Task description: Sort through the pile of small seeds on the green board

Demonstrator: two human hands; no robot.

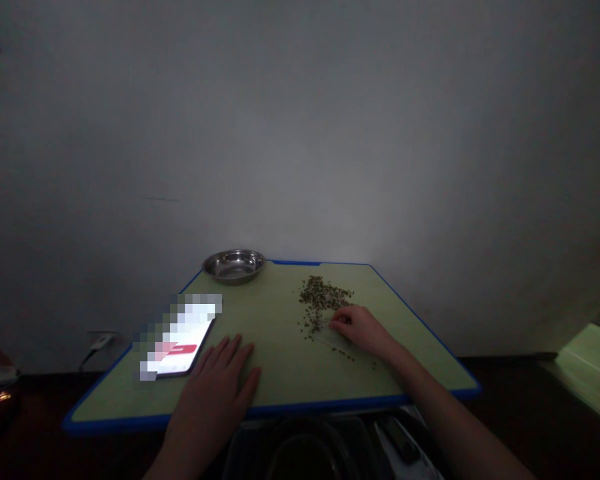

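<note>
My left hand [223,373] lies flat on the pale green tabletop with its fingers stretched out, close beside the lit tablet. My right hand [355,327] is closed in a pinch at the near side of a spread of small dark brown grains [324,293]. What its fingertips hold is too small and dim to make out; faint thin pale lines show beside them. A few grains lie in a loose row nearer to me, below the right hand.
The table [280,360] has a raised blue edge and stands against a grey wall. A shiny steel bowl [234,268] sits at its back left corner. The tablet [183,340], partly pixelated, lies at the left. A white plug [101,342] with a cable is by the wall.
</note>
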